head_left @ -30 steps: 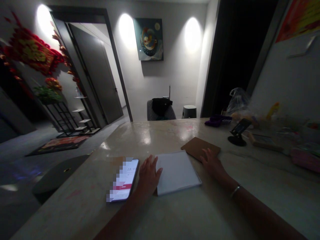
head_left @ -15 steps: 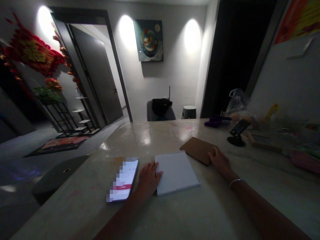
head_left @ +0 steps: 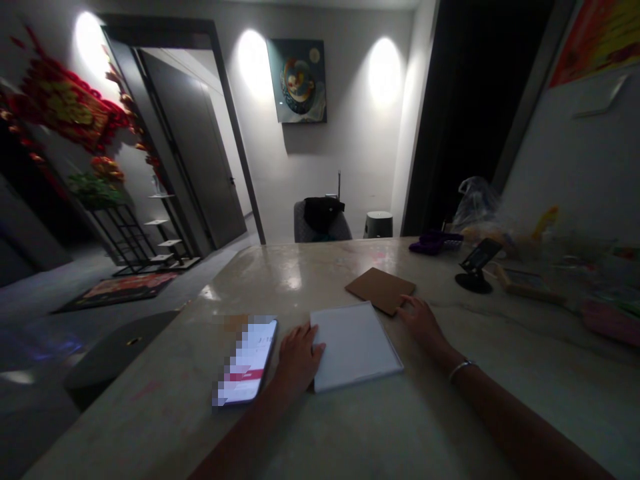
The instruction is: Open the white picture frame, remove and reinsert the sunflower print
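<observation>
1. White matte pad [head_left: 355,347] lies flat and square-cornered on the polished stone worktop [head_left: 310,283]. I can't tell whether it's a tablet or a folder.
2. My left hand [head_left: 299,357] rests open, its fingers [head_left: 315,347] released along the pad's left edge, grasping nothing.
3. My right hand [head_left: 423,325] sits with its fingers [head_left: 406,303] unclenched, lightly touching a corner of a thin brown card [head_left: 380,290], just beyond the pad.
4. A smartphone [head_left: 245,363] lies just beside my left hand, so a careless sideways sweep could knock it.
5. That glossy stone probably offers little friction, so pressing the card's corner could make it skid, and the dim light makes its thin edges harder to judge.
</observation>
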### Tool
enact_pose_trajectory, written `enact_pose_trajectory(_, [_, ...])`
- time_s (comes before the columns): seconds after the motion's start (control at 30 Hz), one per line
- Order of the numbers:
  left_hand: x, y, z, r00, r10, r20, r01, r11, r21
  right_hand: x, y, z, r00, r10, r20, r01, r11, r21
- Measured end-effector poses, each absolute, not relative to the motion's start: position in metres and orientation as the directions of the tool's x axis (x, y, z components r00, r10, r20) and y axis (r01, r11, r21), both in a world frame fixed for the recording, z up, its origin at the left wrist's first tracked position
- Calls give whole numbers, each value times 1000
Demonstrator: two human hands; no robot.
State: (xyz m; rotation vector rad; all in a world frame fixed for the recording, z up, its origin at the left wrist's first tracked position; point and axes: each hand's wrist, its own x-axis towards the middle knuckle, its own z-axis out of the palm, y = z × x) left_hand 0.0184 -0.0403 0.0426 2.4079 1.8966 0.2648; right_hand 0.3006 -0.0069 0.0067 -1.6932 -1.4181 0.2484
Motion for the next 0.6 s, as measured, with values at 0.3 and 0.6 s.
enact_pose_trajectory(0.3, [8,-32,34,232,962,145,957,-252,142,324,37,9,441,860,258,743,-189,-642])
enact_pose_trajectory(0.6, [9,-30,35,222,964,147,957,-245,157,347,71,8,520,835,180,608,-213,-765])
